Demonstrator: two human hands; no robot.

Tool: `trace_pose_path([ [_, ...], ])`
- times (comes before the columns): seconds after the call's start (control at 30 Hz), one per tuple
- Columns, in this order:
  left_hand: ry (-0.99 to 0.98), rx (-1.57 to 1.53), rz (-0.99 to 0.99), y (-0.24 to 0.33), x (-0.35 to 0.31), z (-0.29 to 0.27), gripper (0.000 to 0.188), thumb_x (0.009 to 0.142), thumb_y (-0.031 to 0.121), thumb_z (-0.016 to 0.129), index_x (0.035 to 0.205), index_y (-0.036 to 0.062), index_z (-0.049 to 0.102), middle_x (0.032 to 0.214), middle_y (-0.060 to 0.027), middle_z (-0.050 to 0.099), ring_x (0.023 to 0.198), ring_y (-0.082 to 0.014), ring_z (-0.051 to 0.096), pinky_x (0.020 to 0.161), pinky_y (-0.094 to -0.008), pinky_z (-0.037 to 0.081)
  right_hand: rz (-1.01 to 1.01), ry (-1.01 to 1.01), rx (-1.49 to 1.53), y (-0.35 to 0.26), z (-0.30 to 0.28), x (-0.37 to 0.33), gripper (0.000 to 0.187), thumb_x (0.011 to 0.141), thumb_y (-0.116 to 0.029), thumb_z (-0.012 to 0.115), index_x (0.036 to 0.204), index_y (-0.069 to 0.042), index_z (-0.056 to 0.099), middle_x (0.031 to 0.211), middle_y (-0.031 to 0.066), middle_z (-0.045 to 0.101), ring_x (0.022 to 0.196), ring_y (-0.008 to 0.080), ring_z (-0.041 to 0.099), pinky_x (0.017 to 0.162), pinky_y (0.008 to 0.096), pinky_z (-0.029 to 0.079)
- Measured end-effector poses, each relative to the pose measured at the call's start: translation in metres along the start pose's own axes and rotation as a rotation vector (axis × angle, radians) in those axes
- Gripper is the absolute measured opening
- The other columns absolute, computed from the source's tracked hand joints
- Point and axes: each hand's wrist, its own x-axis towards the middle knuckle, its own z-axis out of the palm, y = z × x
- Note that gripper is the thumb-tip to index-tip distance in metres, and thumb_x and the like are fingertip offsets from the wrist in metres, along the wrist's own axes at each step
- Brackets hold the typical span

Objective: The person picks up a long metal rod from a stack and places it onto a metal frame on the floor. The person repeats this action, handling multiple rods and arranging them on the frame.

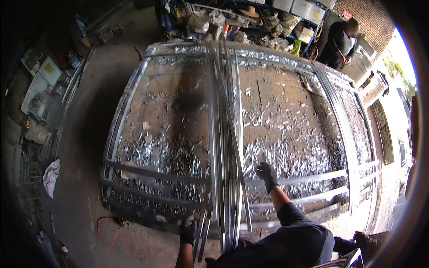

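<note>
A large metal frame [295,179] of pale channel strips lies low before me, its panels strewn with small shiny metal offcuts [174,156]. Long metal channels [225,134] run lengthwise down its middle, one slanting across the others. My right hand [267,176], in a dark glove, reaches over the right panel just beyond the near crossbar; its fingers look apart, with nothing visible in them. My gloved left hand [187,230] is at the near edge with fingers curled, beside short metal strips [203,233]. What it grips, if anything, is hidden.
Another person [339,42] stands at the far right corner, near a white bucket [374,90]. Loaded shelves [268,22] line the back. An orange cord [99,223] lies on the floor at the near left, and a pale cloth [51,178] lies farther left.
</note>
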Motion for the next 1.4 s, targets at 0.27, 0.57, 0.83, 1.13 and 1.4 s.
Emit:
trace_pose_path([
  [0.27,-0.070,0.039,-0.141,-0.099,-0.181,-0.126,0.029,0.095,0.017,0.061,0.119,0.0011,0.064,0.111,-0.0106,0.070,0.104,-0.0179,0.065,0.093,-0.0320,0.050,-0.150,0.027,-0.117,0.049,-0.012,-0.232,0.036,0.096,-0.013,0.058,0.129,0.002,0.055,0.111,0.0146,0.068,0.097,0.0235,0.070,0.084,0.0318,0.058],
  [0.57,0.038,-0.218,-0.366,-0.168,-0.396,-0.333,0.033,0.096,0.021,0.062,0.123,0.0034,0.063,0.111,-0.0081,0.069,0.097,-0.0166,0.065,0.077,-0.0298,0.052,-0.001,-0.227,-0.029,0.149,0.070,-0.416,0.035,0.096,-0.014,0.058,0.128,0.000,0.057,0.106,0.0144,0.069,0.093,0.0243,0.071,0.079,0.0356,0.059],
  [0.83,0.055,-0.229,-0.203,-0.160,-0.357,-0.426,0.034,0.094,0.021,0.062,0.123,0.0043,0.062,0.109,-0.0053,0.068,0.097,-0.0155,0.064,0.080,-0.0288,0.049,0.387,-0.079,-0.106,0.290,0.180,-0.441,0.032,0.100,-0.035,0.050,0.128,-0.019,0.054,0.106,0.0034,0.067,0.091,0.0206,0.064,0.080,0.0428,0.053],
  [1.13,0.034,-0.236,-0.262,-0.164,-0.304,-0.490,0.034,0.091,0.019,0.062,0.122,0.0037,0.062,0.107,-0.0054,0.068,0.094,-0.0168,0.065,0.078,-0.0296,0.051,0.177,-0.009,0.123,0.369,0.311,-0.476,0.017,0.097,-0.020,0.058,0.108,-0.016,0.047,0.062,0.0036,0.048,0.050,0.0166,0.051,0.042,0.0321,0.042],
  [1.4,-0.086,-0.273,-0.282,-0.207,-0.232,-0.549,0.030,0.093,0.019,0.060,0.118,0.0022,0.063,0.103,-0.0050,0.069,0.091,-0.0150,0.066,0.076,-0.0283,0.051,0.314,0.116,-0.031,0.377,0.273,-0.541,0.030,0.098,-0.033,0.059,0.123,-0.018,0.052,0.068,0.0039,0.056,0.051,0.0178,0.055,0.042,0.0345,0.047],
])
